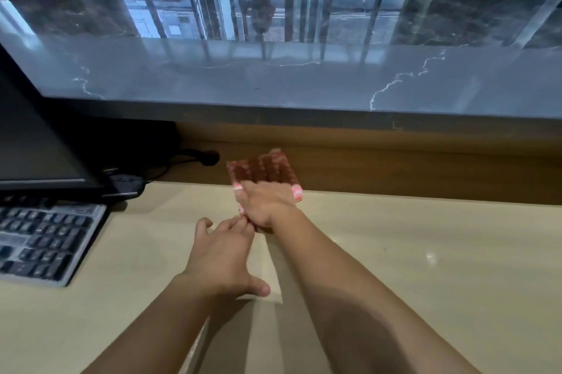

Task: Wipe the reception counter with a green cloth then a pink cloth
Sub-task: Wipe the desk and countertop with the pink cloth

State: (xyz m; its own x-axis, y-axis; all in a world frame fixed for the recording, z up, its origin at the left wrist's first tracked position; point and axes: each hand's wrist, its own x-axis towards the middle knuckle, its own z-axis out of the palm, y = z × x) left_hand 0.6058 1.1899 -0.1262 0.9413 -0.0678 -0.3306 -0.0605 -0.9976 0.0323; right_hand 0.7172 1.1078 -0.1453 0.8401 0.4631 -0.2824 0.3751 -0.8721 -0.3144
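Observation:
A folded pink cloth (263, 168) lies at the back edge of the beige desk (410, 252), partly in shadow under the raised grey marble reception counter (273, 81). My right hand (266, 205) rests flat on the cloth's near part and grips it, fingers curled round its near edge. My left hand (222, 255) sits just to the left, its fingertips touching the cloth's near corner by my right hand, thumb spread out on the desk. No green cloth is in view.
A black monitor (36, 142) and a grey keyboard (42, 246) stand at the left, with a black mouse (127, 183) and cables behind. A wooden back panel (425, 173) runs below the counter. A glossy lobby floor lies beyond.

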